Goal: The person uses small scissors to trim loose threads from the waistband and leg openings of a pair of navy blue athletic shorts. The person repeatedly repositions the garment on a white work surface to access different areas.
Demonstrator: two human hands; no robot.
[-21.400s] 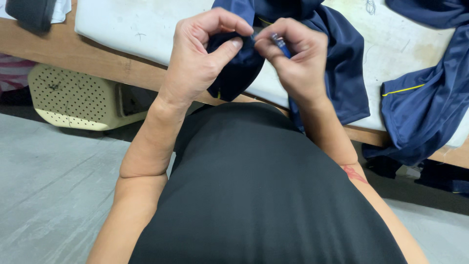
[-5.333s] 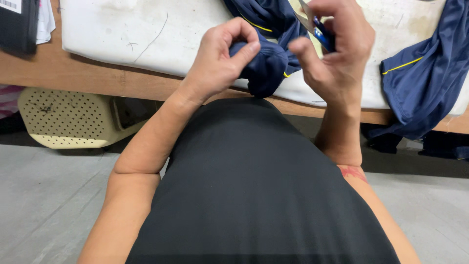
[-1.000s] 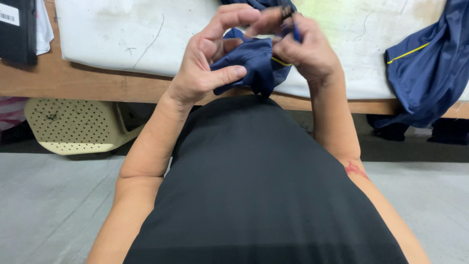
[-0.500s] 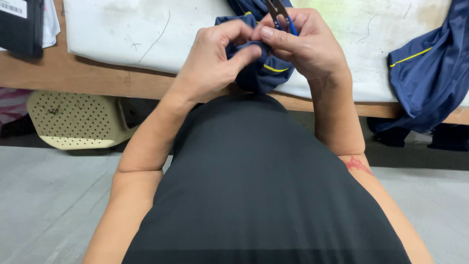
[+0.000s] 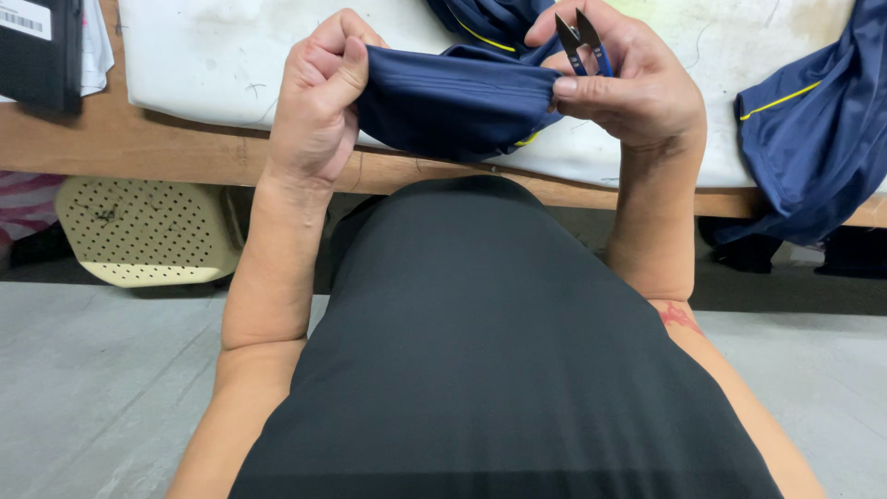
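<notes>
A navy blue garment point(image 5: 457, 102) with thin yellow piping is stretched taut between my two hands above the table's near edge. My left hand point(image 5: 319, 92) pinches its left end in a closed fist. My right hand point(image 5: 628, 79) pinches the right end between thumb and fingers. That same hand also holds small thread snips point(image 5: 580, 39) with a blue handle, their black blades pointing up and apart.
A white padded work surface point(image 5: 231, 55) lies on a wooden table point(image 5: 166, 152). Another navy garment point(image 5: 813, 120) hangs over the table's right edge. A cream perforated basket point(image 5: 148, 231) sits on the grey floor under the table. A black object point(image 5: 42, 51) lies at the far left.
My hands have pulled apart, spreading the bunched navy fabric into a taut band. The snips stay in my right hand.
</notes>
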